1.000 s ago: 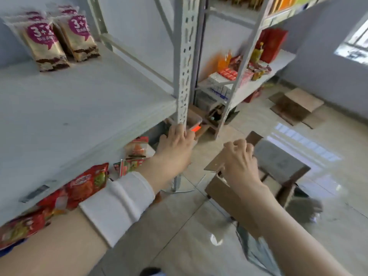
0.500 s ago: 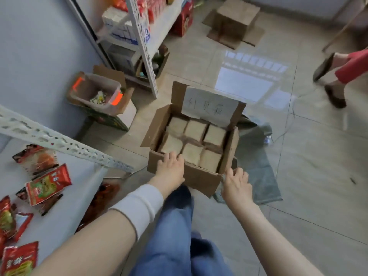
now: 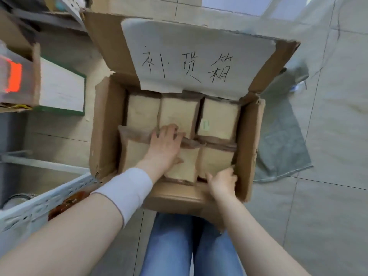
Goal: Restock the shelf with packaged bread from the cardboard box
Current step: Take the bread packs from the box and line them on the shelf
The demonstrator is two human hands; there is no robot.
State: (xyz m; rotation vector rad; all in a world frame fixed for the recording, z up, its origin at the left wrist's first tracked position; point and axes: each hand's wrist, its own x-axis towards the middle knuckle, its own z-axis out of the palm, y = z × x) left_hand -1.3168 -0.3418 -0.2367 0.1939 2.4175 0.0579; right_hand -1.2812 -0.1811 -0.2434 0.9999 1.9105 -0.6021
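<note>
Bread packs [image 3: 217, 116] partly hidden under left hand [image 3: 164, 144].

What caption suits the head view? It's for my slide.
Both hands, left hand and right hand, reach into cardboard box of packaged bread.

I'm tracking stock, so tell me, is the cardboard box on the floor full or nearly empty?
Full on top: six bread packages in two rows fill the cardboard box wall to wall. What lies beneath them cannot be told.

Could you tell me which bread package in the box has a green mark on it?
The back-right bread package; the other five show plain tan faces.
</note>
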